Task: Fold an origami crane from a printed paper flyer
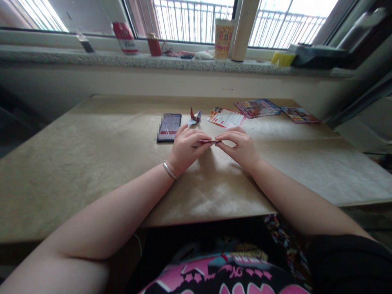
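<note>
Seen from above, a person sits at a beige table (76,171), both forearms reaching in from the lower corners to meet near the middle of the frame. There, just right of centre, a small, thin piece of folded paper (206,141) is held above the tabletop, seen almost edge-on. The left hand (187,148), with a silver bangle (170,170) at its wrist, pinches the paper's left part between thumb and fingers. The right hand (238,146) grasps its right end between thumb and fingertips. The print on the paper is too small to read.

Just beyond the left hand, left of centre, lies a phone (169,128) with its screen lit, part of it blurred by pixelation. To the phone's right stands a small folded paper figure (196,117) with a pointed red tip. Further right, beyond the right hand, a few printed sheets (228,118) lie overlapping; a colourful stack of sheets (259,108) and another stack (300,114) continue toward the right of the frame.

Across the top, a speckled windowsill (101,61) bears a red can (125,38) at upper left and a patterned cup (223,39) near upper centre.
</note>
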`<state>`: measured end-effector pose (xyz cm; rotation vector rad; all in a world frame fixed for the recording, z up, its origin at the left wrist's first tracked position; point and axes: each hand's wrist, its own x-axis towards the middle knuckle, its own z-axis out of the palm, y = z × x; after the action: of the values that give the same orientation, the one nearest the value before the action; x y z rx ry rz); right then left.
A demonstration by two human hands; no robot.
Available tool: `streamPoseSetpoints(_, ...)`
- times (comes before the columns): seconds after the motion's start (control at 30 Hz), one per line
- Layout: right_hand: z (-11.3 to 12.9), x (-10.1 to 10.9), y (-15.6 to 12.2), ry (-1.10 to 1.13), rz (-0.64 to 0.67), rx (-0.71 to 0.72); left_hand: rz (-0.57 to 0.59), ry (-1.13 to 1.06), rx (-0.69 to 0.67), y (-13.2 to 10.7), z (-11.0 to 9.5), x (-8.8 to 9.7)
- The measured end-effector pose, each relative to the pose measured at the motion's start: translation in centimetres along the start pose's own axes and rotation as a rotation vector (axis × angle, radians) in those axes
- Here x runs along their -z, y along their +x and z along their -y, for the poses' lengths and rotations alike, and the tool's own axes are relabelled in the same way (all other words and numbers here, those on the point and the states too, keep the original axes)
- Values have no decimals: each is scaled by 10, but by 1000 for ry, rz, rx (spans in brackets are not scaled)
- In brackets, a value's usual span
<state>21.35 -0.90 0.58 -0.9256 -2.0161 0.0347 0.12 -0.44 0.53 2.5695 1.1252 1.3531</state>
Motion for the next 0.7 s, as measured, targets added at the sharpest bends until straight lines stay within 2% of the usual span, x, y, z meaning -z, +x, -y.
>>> streamPoseSetpoints(0.23,-1,-1,-1,23,0,-54,12,-3,57,-1,3,-1)
streamPoseSetpoints(0.57,0,-2,0,99,-32,-15,4,-33,39,0,2,-2)
streamPoseSetpoints(0.7,0,-1,0,102,-6,-64,-32,-75,21,0,2,-2)
